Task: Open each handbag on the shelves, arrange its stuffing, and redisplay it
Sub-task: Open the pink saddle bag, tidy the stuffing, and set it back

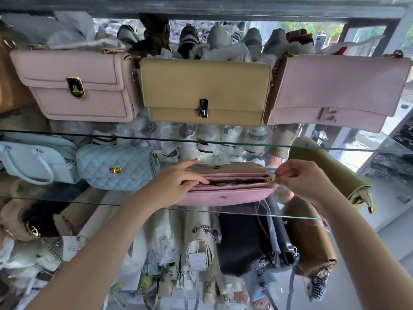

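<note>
A pink handbag (225, 194) lies on the middle glass shelf (268, 214), its top zip open along most of its length, with dark stuffing showing inside. A beige bag (230, 169) stands right behind it. My left hand (176, 182) holds the bag's left end, thumb at the zip opening and index finger stretched toward the beige bag. My right hand (299, 180) pinches the gold zip pull (271, 180) at the bag's right end.
On the upper glass shelf (312, 147) stand a pink clasp bag (78, 86), a tan flap bag (204, 90) and a pale pink bag (335, 90). Light blue bags (116, 167) stand to the left, an olive bag (333, 173) leans at right. Several bags crowd the shelf below.
</note>
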